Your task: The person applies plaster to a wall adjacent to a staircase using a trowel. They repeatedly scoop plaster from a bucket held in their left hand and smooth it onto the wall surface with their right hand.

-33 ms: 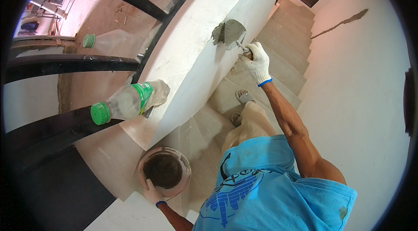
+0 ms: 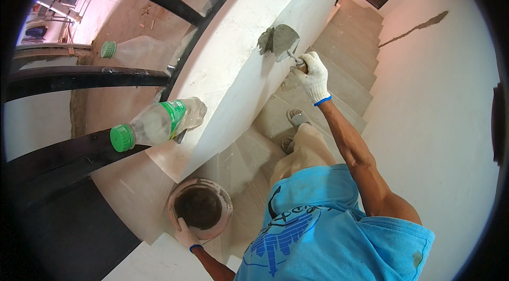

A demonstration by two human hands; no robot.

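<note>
Beside one low wall (image 2: 233, 114) are stairs (image 2: 347, 61). Near its close end, the left hand (image 2: 188, 236) holds the rim of one bucket (image 2: 227, 208). Two bottles (image 2: 174, 116): one on the wall, one past it. The nearer right hand (image 2: 315, 77) grips one trowel (image 2: 286, 42), pointing away, long ways, onto one cement patch (image 2: 265, 42) at the wall's edge.

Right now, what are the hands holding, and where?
Gloved right hand: a grey metal trowel, by its handle. Gloved left hand: a round pinkish bucket, by its near rim.
</note>
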